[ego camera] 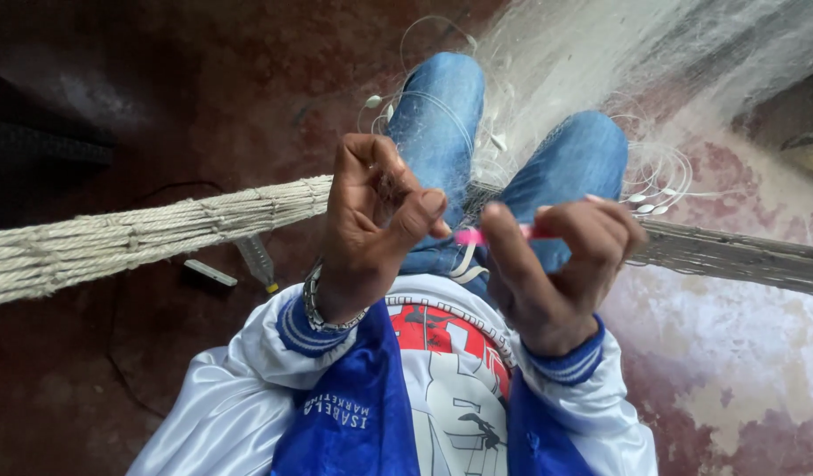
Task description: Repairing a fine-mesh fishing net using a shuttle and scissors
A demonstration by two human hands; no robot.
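Worn red-brown floor (115,370) below, pale patches at right. Left hand (371,225): fingers curled tight, thumb pressed to forefinger, pinching fine translucent net (556,62) thread. Right hand (561,256): fingers closed narrowly around slim pink plastic needle (470,236), held between both hands above denim knees (512,150). Thick, coarse bundle of twisted pale rope (115,238) crosses behind the hands.

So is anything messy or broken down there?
Nothing looks broken. The fine white net lies bunched in a loose heap over the knees, with thin line looping out around it. A small bottle lies tipped on the floor beside a flat stick.
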